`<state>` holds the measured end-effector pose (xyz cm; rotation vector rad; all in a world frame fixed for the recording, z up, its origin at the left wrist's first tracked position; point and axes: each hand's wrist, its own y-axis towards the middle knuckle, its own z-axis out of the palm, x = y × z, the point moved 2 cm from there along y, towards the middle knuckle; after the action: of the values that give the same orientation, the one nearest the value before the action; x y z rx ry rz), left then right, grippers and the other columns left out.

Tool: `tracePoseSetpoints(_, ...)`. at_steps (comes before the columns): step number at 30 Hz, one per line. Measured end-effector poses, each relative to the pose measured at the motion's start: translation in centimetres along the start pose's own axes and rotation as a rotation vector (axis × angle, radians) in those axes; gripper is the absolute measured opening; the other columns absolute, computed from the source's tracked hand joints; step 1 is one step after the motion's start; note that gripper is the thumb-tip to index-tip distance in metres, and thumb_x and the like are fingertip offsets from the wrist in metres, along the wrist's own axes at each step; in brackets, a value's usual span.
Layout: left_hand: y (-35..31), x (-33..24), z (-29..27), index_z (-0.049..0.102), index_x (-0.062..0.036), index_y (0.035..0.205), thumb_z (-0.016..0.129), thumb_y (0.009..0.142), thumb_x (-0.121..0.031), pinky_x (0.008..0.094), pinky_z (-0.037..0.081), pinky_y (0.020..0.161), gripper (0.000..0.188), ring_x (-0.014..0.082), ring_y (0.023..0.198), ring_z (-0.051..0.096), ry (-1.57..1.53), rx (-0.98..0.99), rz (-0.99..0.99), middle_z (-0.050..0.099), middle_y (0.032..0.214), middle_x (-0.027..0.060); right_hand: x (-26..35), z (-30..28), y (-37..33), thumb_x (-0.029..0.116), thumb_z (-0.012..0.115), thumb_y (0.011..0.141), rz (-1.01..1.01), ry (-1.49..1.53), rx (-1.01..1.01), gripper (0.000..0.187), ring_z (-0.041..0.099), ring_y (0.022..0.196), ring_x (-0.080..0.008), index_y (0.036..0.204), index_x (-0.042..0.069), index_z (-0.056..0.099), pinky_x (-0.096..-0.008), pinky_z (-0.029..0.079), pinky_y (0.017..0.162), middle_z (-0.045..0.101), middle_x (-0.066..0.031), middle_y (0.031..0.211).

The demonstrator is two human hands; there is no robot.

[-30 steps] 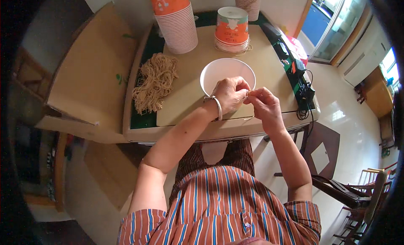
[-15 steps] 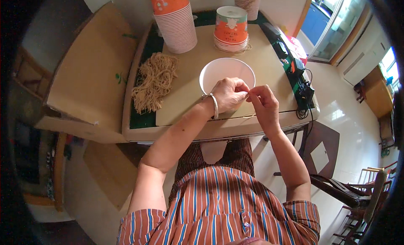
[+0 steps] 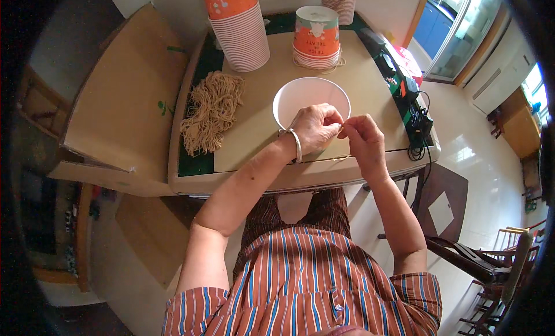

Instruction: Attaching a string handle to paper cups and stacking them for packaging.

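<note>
A white-lined paper bucket (image 3: 298, 96) sits with its mouth up near the table's front edge. My left hand (image 3: 315, 127), with a bracelet at the wrist, is closed over its near rim. At the right side of that rim, my right hand (image 3: 364, 136) pinches thumb and forefinger together on a thin cord, right against the left hand's fingertips. Most of the cord is hidden by the fingers; a pale piece of cord (image 3: 342, 158) shows below, by the table edge. A loose bundle of beige cords (image 3: 214, 110) lies left of the bucket.
Behind stand a tall nested stack of paper buckets (image 3: 240, 38), a shorter upside-down orange-and-green stack (image 3: 316, 38) with cord at its base, and another stack (image 3: 338, 5). An open cardboard box (image 3: 127, 93) adjoins the table's left. Black cables and adapters (image 3: 417, 125) line its right edge.
Both hands stay at the bucket's rim. The right hand has shifted very slightly, its fingers bending closer about the cord. Nothing else has visibly moved.
</note>
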<state>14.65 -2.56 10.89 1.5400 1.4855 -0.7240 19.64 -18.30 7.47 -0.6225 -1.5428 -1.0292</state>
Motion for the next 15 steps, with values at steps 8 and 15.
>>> tracePoseSetpoints(8,0.0,-0.3,-0.7,0.065,0.0004,0.101,0.064,0.092,-0.008,0.0231,0.051,0.062,0.013,0.0076,0.073,0.062,-0.192,0.127,-0.168,0.067,0.083,0.0032,0.0,-0.5,-0.1,0.012,0.060,0.099,0.252,0.300,0.043,0.008,0.042,0.051,-0.0009,0.102,0.005,0.063,-0.0176,0.031,0.043,0.067,-0.0021,0.078)
tracePoseSetpoints(15,0.2,0.2,-0.9,0.065,0.0017,0.101,0.062,0.092,-0.007,0.0236,0.051,0.073,0.013,0.0072,0.079,0.061,-0.441,0.236,-0.179,0.066,0.086,0.0021,-0.6,-0.7,-0.1,0.013,0.061,0.099,0.269,0.328,0.078,0.009,0.042,0.051,-0.0011,0.104,0.006,0.063,-0.0176,0.031,0.044,0.067,-0.0024,0.080)
